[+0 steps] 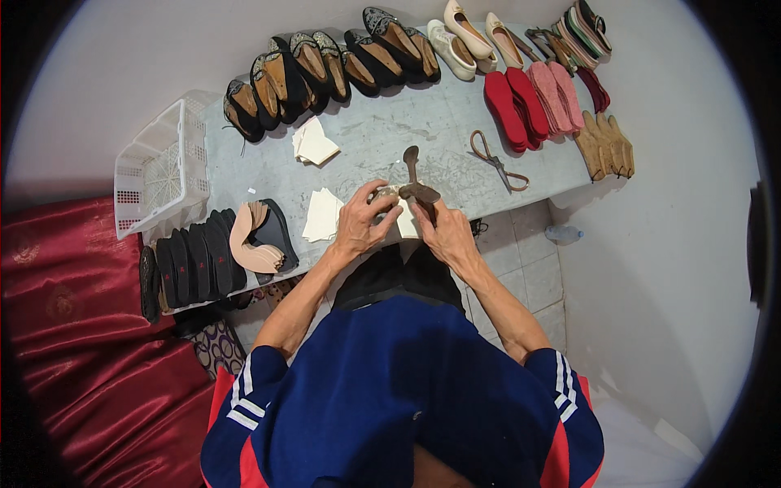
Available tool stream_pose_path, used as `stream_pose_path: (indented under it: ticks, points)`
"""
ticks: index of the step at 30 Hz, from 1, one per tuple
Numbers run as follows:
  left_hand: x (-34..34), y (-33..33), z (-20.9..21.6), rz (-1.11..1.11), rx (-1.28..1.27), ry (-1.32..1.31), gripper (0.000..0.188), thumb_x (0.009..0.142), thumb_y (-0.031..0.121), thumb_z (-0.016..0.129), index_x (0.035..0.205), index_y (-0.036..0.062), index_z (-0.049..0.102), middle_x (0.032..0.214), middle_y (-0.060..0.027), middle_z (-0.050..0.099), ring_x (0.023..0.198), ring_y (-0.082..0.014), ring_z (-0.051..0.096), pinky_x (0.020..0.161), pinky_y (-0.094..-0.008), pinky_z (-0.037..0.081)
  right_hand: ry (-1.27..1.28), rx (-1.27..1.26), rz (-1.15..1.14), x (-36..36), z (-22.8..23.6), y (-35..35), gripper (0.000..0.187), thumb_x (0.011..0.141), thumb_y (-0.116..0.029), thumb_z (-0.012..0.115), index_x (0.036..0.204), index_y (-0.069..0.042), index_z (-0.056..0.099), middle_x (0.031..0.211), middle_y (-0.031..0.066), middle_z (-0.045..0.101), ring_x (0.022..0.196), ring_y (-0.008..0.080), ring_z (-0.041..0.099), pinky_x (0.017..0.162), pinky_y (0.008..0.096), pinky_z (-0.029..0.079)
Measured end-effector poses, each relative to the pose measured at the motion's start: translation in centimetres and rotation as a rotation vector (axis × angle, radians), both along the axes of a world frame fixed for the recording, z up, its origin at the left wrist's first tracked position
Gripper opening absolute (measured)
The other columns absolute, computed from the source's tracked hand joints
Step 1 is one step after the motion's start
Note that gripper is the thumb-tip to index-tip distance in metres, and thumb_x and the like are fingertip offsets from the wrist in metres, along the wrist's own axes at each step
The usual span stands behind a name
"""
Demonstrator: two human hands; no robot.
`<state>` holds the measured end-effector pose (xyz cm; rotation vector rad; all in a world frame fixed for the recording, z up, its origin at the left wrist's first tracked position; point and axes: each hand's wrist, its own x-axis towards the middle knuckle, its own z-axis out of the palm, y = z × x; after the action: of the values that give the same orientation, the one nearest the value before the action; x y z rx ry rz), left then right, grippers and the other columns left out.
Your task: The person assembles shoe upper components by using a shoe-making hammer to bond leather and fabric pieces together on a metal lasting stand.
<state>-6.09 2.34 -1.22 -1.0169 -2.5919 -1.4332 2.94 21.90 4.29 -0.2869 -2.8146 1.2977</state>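
A rusty brown iron shoe last [412, 189] with branching feet sits near the table's front edge, between my hands. The fingers of my right hand [447, 233] are closed on its near right foot. My left hand [364, 220] is at the last's left side, fingers curled round something rounded that they mostly cover; I cannot make out what it is. White paper or card pieces [408, 227] lie below the last, between my hands. Another stack of white pieces [323, 215] is just left of my left hand, and a third pile [314, 141] lies farther back.
Scissors [498, 162] lie right of the last. Black shoes [306, 69] and pale shoes [465, 32] line the back. Red insoles [516, 110], pink insoles [555, 98] and tan shoe forms [604, 146] are on the right. Left are dark soles [199, 256] and a white basket [163, 167].
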Motion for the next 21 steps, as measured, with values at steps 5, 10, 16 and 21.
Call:
stream_pose_path:
  ticks: [5,10,16,21]
  points:
    - [0.3,-0.2,-0.6,0.031,0.099,-0.077,0.020,0.088,0.017,0.088,0.102,0.0046,0.080,0.132,-0.0165,0.068,0.101,-0.0302,0.075,0.084,-0.0389,0.061,-0.037,0.000,0.023,-0.2,0.1,0.4,0.040,0.107,-0.034,0.064,0.137,-0.006,0.058,0.080,0.0212,0.076,0.076,0.0467,0.075,0.068,0.0528,0.057]
    - [0.0,-0.3,-0.8,0.016,0.094,-0.052,0.020,0.088,0.017,0.088,0.102,0.0037,0.081,0.132,-0.0167,0.068,0.098,-0.0284,0.075,0.082,-0.0378,0.061,0.002,-0.046,0.006,-0.5,0.1,0.8,0.040,0.107,-0.033,0.065,0.134,-0.004,0.059,0.082,0.0222,0.076,0.076,0.0469,0.075,0.068,0.0534,0.057]
    - [-0.2,-0.4,-1.0,0.007,0.072,-0.046,0.021,0.089,0.018,0.088,0.103,0.0037,0.080,0.129,-0.0168,0.069,0.090,-0.0249,0.077,0.078,-0.0360,0.062,0.010,0.014,0.061,-0.6,0.6,0.6,0.037,0.104,-0.030,0.067,0.126,-0.001,0.058,0.081,0.0235,0.075,0.073,0.0478,0.073,0.066,0.0552,0.056]
    - [-0.1,-0.4,-1.1,-0.004,0.084,-0.013,0.021,0.089,0.018,0.088,0.102,0.0030,0.080,0.129,-0.0177,0.069,0.091,-0.0246,0.078,0.078,-0.0356,0.063,0.073,0.041,0.067,0.0,-0.4,0.1,0.036,0.105,-0.031,0.066,0.125,-0.001,0.058,0.078,0.0247,0.074,0.071,0.0483,0.073,0.063,0.0563,0.055]
